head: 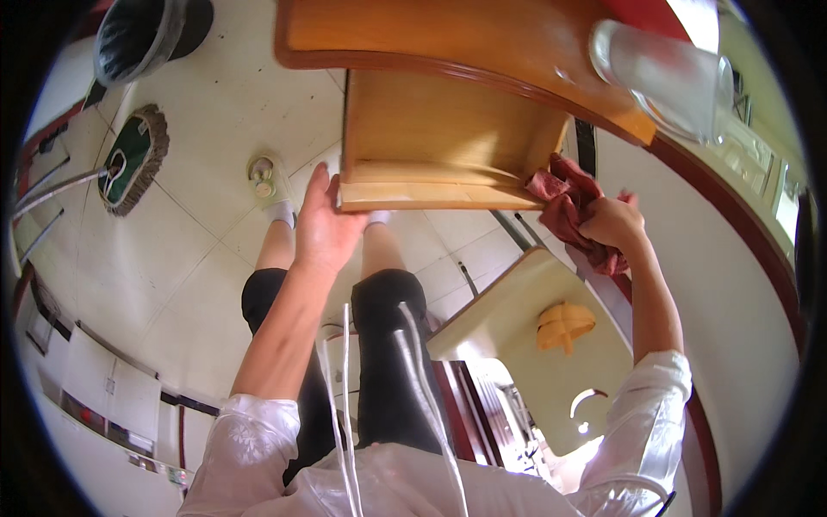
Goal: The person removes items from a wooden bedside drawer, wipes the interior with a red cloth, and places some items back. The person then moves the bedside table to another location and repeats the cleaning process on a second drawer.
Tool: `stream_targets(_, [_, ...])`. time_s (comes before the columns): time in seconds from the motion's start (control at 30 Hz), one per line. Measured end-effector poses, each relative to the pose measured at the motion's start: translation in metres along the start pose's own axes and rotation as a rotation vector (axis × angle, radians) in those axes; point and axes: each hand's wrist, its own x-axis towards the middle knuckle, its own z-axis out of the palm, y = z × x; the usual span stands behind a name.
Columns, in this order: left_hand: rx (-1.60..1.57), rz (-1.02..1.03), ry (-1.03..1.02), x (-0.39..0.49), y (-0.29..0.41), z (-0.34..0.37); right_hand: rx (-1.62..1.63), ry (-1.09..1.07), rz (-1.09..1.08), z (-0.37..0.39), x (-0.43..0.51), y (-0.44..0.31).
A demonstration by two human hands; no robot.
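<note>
A wooden drawer (452, 129) juts out from under a glossy wooden tabletop (439, 32), its inside bare where I can see it. My left hand (329, 226) grips the drawer's near left corner, thumb up along the side and fingers partly hidden beneath. In my right hand (614, 223) is a crumpled dark red cloth (568, 213). Part of the cloth touches the drawer's near right corner, and the rest hangs below my fingers.
A clear glass vessel (665, 77) is on the tabletop at the right. A flat mop (132, 158) and a lined waste bin (136, 42) stand on the tiled floor at left. Near my right forearm is a pale flat panel (510, 310) bearing an orange-yellow object (565, 325).
</note>
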Motion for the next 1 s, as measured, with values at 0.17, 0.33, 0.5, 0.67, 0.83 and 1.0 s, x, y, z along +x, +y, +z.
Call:
stream_targets(0.17, [0.807, 0.044, 0.115, -0.057, -0.016, -0.004, 1.268, -0.429, -0.205, 0.04, -0.086, 0.008])
stream_targets(0.33, [0.898, -0.4, -0.487, -0.113, -0.047, 0.008, 1.238, -0.163, -1.001, 0.085, -0.131, -0.095])
stream_targets(0.5, [0.678, -0.615, 0.163, -0.114, -0.033, 0.025, 2.568, -0.512, -1.037, 0.149, -0.125, -0.119])
stream_targets(0.67, [0.956, 0.013, -0.08, -0.057, -0.02, 0.094, 2.628, -0.072, 0.146, 0.149, -0.031, -0.13])
stream_targets(0.83, [2.163, 0.684, -0.516, 0.048, -0.11, 0.203, 2.742, 0.546, 0.146, 0.109, 0.058, -0.168])
stream_targets(1.0, [2.842, 0.567, -0.344, 0.103, -0.207, 0.221, 2.631, 0.823, 0.275, 0.109, 0.066, -0.182])
